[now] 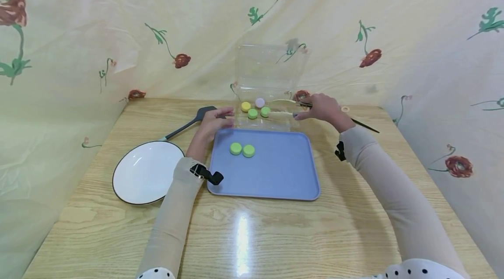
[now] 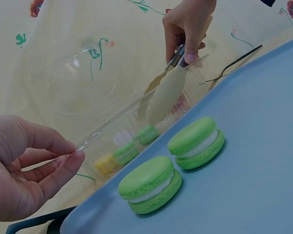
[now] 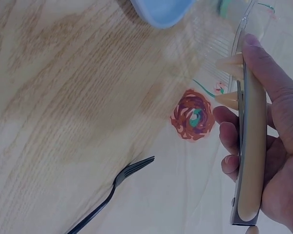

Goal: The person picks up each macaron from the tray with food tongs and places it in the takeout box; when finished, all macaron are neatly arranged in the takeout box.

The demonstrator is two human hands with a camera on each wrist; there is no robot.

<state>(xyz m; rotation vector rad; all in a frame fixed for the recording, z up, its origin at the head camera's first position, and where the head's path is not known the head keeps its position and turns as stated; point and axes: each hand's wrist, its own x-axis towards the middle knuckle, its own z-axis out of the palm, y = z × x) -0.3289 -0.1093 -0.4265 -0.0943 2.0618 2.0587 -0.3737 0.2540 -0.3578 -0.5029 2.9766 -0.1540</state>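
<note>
My right hand (image 1: pixel 324 108) grips a pair of tongs (image 3: pixel 254 146) with cream-coloured ends. The tong ends are spread apart inside a clear plastic box (image 2: pixel 107 129), one of them beside a green macaron (image 1: pixel 265 112); whether they touch, I cannot tell. Also in the box are a yellow macaron (image 1: pixel 246 106), a lilac macaron (image 1: pixel 260 102) and another green macaron (image 1: pixel 252 114). Between thumb and fingers, my left hand (image 2: pixel 39 168) pinches the box's edge at its left side. Two green macarons (image 2: pixel 149 183) sit side by side on the blue tray (image 1: pixel 275 169).
The box's clear lid (image 1: pixel 271 67) stands raised at the back. A dark spatula (image 1: pixel 206 112) lies behind my left hand, near a white dish (image 1: pixel 147 172) with a dark rim. To the right, a black fork (image 3: pixel 118 180) lies on the wooden table (image 1: pixel 299 235). Flowered cloth (image 1: pixel 212 16) hangs behind.
</note>
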